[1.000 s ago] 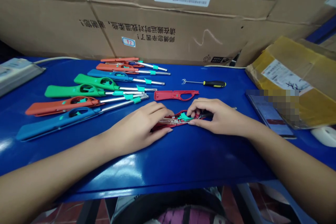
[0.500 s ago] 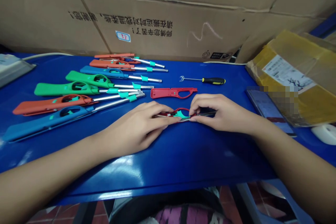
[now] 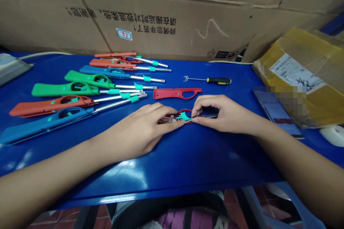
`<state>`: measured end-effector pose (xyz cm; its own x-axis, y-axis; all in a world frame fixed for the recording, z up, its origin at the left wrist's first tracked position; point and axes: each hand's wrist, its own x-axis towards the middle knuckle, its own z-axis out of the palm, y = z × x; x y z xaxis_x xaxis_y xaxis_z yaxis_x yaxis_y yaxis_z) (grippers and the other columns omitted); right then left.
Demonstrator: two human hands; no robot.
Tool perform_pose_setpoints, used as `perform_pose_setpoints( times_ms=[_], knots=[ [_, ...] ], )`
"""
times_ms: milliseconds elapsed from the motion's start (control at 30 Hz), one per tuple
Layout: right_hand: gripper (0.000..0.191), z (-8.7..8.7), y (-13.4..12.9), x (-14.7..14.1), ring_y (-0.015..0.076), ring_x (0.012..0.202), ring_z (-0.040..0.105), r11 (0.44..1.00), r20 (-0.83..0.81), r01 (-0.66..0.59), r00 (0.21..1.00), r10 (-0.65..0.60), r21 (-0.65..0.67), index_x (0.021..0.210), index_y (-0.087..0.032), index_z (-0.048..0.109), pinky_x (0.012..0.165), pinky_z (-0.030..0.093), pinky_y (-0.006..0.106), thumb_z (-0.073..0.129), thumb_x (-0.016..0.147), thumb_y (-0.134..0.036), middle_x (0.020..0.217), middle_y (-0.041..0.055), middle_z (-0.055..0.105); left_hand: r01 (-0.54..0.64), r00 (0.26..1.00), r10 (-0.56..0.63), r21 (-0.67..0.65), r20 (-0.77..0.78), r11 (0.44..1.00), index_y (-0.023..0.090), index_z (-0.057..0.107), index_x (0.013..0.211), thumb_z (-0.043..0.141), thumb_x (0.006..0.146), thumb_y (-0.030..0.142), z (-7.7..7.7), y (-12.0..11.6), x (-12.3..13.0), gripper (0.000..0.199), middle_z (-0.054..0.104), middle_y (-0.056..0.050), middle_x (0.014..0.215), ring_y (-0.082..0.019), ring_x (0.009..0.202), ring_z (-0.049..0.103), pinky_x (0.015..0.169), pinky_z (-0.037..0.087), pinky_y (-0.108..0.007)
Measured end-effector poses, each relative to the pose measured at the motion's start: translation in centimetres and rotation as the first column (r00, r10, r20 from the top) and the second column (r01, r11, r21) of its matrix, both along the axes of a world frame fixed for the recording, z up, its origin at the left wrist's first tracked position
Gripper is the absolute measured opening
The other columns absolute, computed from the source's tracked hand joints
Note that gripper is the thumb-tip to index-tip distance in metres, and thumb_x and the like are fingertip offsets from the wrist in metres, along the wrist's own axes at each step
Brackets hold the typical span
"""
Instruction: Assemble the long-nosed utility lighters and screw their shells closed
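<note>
Between my hands lies an opened red lighter [image 3: 185,111] of the long-necked kind, with a green trigger [image 3: 184,116] showing inside it. My left hand [image 3: 150,125] grips its handle end, the thumb along the near edge and the fingers over the top. At the other end my right hand [image 3: 220,114] pinches the lighter near the trigger opening, fingertips and thumb close together. A dark rod-like part shows under my right fingers; much of the lighter is hidden. Just beyond my hands lies a loose red half shell [image 3: 176,93].
Several long-necked lighters, such as a blue one [image 3: 48,125] and a green one [image 3: 64,88], lie at the left. A screwdriver [image 3: 219,81] is behind my right hand. A phone [image 3: 276,112] and a yellow-taped box [image 3: 298,64] stand right; a large cardboard box [image 3: 150,18] backs the table.
My right fingertips have shifted slightly left along the red lighter, towards my left hand. More of the insides shows by my left fingers. The camera view has tilted slightly.
</note>
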<state>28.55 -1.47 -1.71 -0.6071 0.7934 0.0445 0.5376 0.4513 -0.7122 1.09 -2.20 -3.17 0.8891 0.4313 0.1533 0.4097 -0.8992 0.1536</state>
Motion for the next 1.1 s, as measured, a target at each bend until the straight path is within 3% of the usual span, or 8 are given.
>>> perform_pose_setpoints(
  times_ms=[333,467,600,733,933,1100],
  knots=[
    [0.003,0.2,-0.1,-0.1,0.0162,0.082,0.066,1.0,0.017,0.02,1.0,-0.021,0.014,0.086,-0.02,0.069,0.077,0.052,0.03,0.067,0.085,-0.021,0.089,0.0028,0.072,0.005,1.0,-0.004,0.031,-0.017,1.0,0.029,0.05,0.148,0.047,0.093,0.009,0.1,-0.1,0.2,0.059,0.057,-0.014,0.136,-0.028,0.114,0.056,0.096,0.054,-0.046],
    [0.004,0.2,-0.1,-0.2,0.0161,0.082,0.066,0.995,0.054,-0.028,0.998,0.023,0.093,0.087,-0.02,0.069,0.076,0.051,0.03,0.066,0.087,-0.019,0.091,0.003,0.072,0.006,0.999,-0.005,0.047,-0.035,0.999,0.029,0.05,0.148,0.048,0.092,0.01,0.2,-0.2,0.2,0.06,0.057,-0.014,0.137,-0.029,0.116,0.055,0.098,0.054,-0.047],
    [0.006,0.2,-0.3,0.0,0.0171,0.086,0.065,0.973,0.121,-0.074,0.991,0.049,0.217,0.085,-0.02,0.067,0.084,0.045,0.034,0.065,0.091,-0.022,0.09,0.0022,0.072,0.017,0.999,-0.016,0.052,-0.03,0.998,0.026,0.051,0.147,0.049,0.091,0.008,0.1,-0.3,0.4,0.059,0.058,-0.015,0.136,-0.03,0.116,0.055,0.098,0.054,-0.048],
    [0.002,0.7,-0.6,0.4,0.0176,0.09,0.064,0.968,0.134,-0.101,0.988,0.071,0.23,0.089,-0.021,0.065,0.088,0.043,0.035,0.066,0.089,-0.02,0.094,0.0015,0.071,0.018,0.999,-0.018,-0.006,0.048,1.0,0.026,0.053,0.146,0.049,0.092,0.007,-0.3,-0.4,0.9,0.057,0.056,-0.014,0.139,-0.03,0.12,0.053,0.101,0.053,-0.048],
    [0.013,1.3,-1.2,0.1,0.02,0.098,0.06,0.964,0.105,-0.075,0.993,0.049,0.256,0.098,-0.022,0.064,0.089,0.042,0.035,0.066,0.086,-0.017,0.103,0.0033,0.067,-0.02,0.956,0.07,-0.177,0.286,0.984,0.024,0.063,0.133,0.052,0.099,0.016,0.0,-0.5,1.0,0.037,0.059,-0.01,0.134,-0.022,0.122,0.057,0.105,0.05,-0.037],
    [0.008,0.7,-1.7,-0.9,0.0242,0.11,0.056,0.94,0.134,-0.063,0.991,0.018,0.334,0.097,-0.023,0.065,0.096,0.038,0.041,0.064,0.089,-0.021,0.11,0.0065,0.063,-0.137,0.948,0.174,-0.149,0.268,0.979,0.02,0.071,0.11,0.06,0.096,0.026,0.9,-0.1,0.5,0.019,0.066,-0.007,0.109,-0.021,0.101,0.059,0.09,0.049,-0.036]
  ],
)
